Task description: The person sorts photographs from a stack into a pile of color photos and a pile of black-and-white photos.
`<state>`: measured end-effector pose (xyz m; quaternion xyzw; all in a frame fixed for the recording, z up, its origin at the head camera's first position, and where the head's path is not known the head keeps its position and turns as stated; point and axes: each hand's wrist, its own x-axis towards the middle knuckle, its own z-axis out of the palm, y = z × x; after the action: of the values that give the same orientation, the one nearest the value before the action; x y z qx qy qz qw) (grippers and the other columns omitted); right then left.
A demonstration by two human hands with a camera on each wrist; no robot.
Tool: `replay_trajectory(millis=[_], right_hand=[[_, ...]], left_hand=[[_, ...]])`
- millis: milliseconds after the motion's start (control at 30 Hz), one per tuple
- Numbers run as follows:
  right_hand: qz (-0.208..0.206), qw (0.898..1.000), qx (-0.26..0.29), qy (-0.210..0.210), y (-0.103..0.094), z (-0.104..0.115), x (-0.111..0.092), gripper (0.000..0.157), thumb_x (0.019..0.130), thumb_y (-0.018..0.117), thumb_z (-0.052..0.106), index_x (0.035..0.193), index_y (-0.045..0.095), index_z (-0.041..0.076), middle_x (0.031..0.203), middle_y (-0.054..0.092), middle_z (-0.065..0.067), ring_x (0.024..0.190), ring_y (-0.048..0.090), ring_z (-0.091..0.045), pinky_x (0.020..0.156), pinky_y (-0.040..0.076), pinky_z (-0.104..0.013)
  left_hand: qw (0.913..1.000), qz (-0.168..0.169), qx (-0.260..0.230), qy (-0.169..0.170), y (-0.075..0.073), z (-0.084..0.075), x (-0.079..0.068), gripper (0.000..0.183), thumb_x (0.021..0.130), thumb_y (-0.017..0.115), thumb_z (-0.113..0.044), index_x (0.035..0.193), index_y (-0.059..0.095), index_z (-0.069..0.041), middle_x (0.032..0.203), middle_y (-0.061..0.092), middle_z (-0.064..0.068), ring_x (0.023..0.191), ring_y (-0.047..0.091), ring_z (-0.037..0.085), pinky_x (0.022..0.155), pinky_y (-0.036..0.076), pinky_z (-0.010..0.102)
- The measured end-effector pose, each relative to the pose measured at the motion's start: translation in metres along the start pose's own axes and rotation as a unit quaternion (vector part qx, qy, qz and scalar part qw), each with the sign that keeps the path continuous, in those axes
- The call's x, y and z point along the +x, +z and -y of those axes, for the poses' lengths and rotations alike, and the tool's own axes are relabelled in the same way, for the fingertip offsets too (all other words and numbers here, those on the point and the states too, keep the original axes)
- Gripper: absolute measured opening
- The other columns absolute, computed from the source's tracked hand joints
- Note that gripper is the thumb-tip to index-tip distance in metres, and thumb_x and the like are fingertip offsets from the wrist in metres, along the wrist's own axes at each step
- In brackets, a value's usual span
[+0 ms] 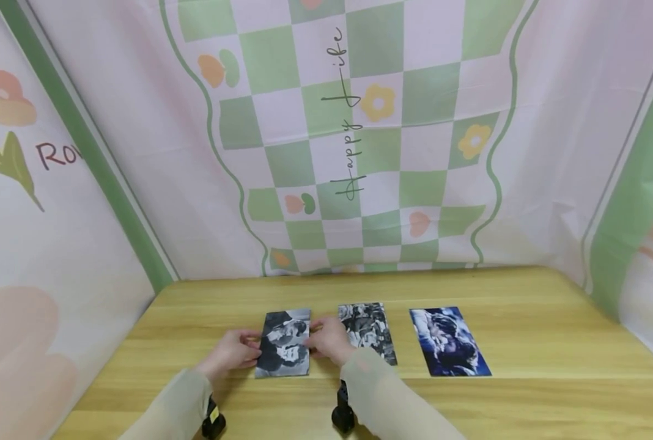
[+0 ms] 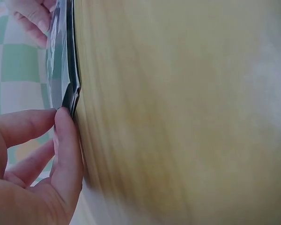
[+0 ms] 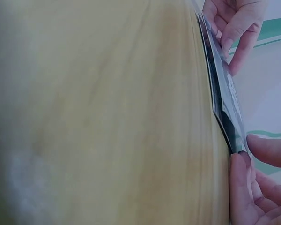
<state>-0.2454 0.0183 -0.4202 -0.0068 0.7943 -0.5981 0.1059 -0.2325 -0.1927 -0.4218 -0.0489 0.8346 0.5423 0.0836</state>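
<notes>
Grey print [image 1: 284, 342] between two hands [image 1: 232, 352] [image 1: 332, 341], two prints [image 1: 372, 324] [image 1: 450, 342] beside.

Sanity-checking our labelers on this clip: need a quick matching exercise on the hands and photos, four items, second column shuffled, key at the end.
Column 1
1. Left hand
2. Right hand
3. Middle photo
4. Rightmost photo

Column 2 (as seen in the head view)
A. At the right edge of the leftmost photo
B. Blue-toned, touched by neither hand
C. At the left edge of the leftmost photo
D. Black-and-white, partly hidden behind a hand

Pairs: 1-C, 2-A, 3-D, 4-B
</notes>
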Motion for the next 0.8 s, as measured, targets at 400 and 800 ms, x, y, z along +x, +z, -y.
replay_trajectory(millis=[400, 800], right_hand=[[0.004, 1.000, -0.028, -0.003, -0.0016, 0.0013, -0.0018, 0.040, 0.079, 0.069, -0.005, 0.116, 0.057, -0.011, 0.102, 0.064, -0.022, 0.073, 0.068, -0.025, 0.063, 0.060, -0.033], [0.020, 1.000, -0.012, 0.001, -0.0069, 0.0006, -0.0029, 0.038, 0.078, 0.069, -0.003, 0.114, 0.057, -0.009, 0.099, 0.065, -0.019, 0.080, 0.065, -0.022, 0.068, 0.060, -0.035]], left_hand=[[0.9999, -0.008, 0.011, 0.004, 0.0020, -0.0013, 0.0010, 0.042, 0.078, 0.059, 0.017, 0.119, 0.055, 0.013, 0.089, 0.060, 0.017, 0.071, 0.062, 0.015, 0.067, 0.061, 0.033], [1.0000, 0.001, 0.005, 0.005, -0.0033, -0.0071, -0.0013, 0.042, 0.079, 0.057, 0.015, 0.120, 0.051, 0.016, 0.093, 0.061, 0.020, 0.077, 0.064, 0.019, 0.073, 0.060, 0.039]])
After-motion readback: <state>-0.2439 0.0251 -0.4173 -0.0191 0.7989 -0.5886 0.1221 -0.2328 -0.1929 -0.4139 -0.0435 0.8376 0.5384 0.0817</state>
